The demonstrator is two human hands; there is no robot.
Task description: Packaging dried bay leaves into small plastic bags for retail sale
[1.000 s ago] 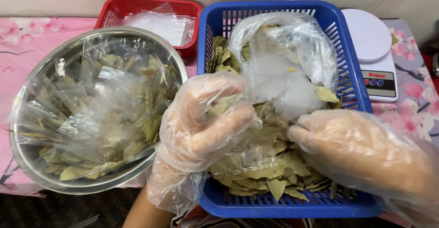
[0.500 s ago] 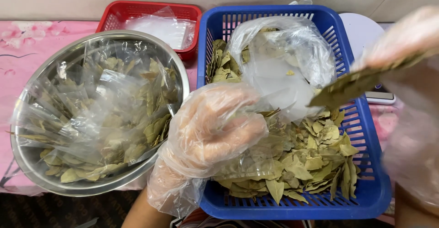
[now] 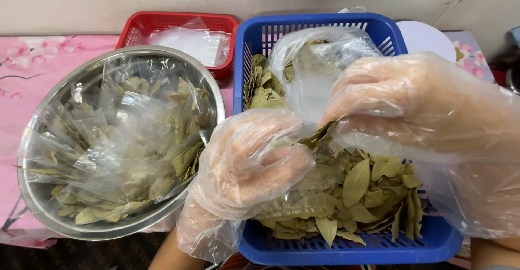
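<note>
**Bay leaves being bagged over blue basket**

Bay leaves (image 3: 357, 186) fill the blue basket (image 3: 325, 248). Steel bowl (image 3: 49, 205) holds packed leaf bags (image 3: 124, 140); red basket (image 3: 179, 21) holds empty bags (image 3: 189, 42). Left hand (image 3: 249, 164) grips a clear bag (image 3: 314, 69); right hand (image 3: 417, 105) pinches leaves at its mouth.

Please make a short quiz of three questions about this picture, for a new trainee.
1. True or false: both hands wear thin clear gloves.
2. Which container holds bagged leaves? A) red basket B) steel bowl C) blue basket
3. What does the right hand push into the clear bag?

Key:
1. True; the left hand is gloved too.
2. B, the steel bowl; the blue basket holds loose leaves.
3. A bunch of dried leaves.
</note>
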